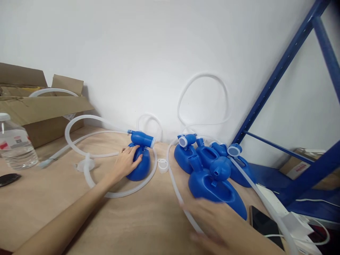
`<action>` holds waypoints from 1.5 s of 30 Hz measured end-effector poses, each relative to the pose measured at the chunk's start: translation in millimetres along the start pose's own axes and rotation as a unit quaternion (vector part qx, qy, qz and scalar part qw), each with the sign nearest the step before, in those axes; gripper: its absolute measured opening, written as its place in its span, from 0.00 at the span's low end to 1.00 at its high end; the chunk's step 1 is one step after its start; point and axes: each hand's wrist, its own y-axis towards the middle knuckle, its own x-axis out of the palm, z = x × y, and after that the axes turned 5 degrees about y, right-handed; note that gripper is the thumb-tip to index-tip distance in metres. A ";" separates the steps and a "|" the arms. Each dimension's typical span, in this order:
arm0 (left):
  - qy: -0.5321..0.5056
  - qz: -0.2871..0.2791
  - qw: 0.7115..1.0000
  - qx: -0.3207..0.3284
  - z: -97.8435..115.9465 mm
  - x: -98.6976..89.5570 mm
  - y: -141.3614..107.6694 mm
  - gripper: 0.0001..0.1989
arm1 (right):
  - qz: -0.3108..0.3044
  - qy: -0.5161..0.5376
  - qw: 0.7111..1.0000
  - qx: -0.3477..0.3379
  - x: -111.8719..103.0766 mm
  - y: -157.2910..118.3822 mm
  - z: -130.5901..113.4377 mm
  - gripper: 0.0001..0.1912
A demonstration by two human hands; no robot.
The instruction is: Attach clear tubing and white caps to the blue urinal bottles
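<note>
My left hand rests on a blue plastic urinal bottle, its fingers over the top and thumb on the near side. Across the top of that bottle lies a blue neck piece with a white cap; a clear hose loops around it. My right hand, smeared by motion, is in front of a group of several blue bottles. Its thumb and fingers look apart, with no object seen gripped. The nearest of these blue bottles lies just beyond it. Another hose runs down to the right hand, its end hidden there.
A loose white cap lies between the bottles. At left are an open cardboard box, a water bottle and a black object. A phone and a blue metal rack are at right, against a white wall.
</note>
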 end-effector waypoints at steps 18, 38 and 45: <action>-0.391 -0.016 0.875 -0.285 -45.4 -35.7 61.0 0.23 | 0.210 0.285 0.934 0.050 98.6 300.8 -2.8 0.29; -0.482 -0.026 0.831 -0.278 -39.0 -28.3 76.6 0.17 | 0.201 0.258 0.942 0.069 87.8 295.2 -5.1 0.30; -0.376 -0.074 0.874 -0.297 -49.6 -36.6 78.1 0.20 | 0.204 0.246 0.945 0.070 85.9 292.9 -4.2 0.31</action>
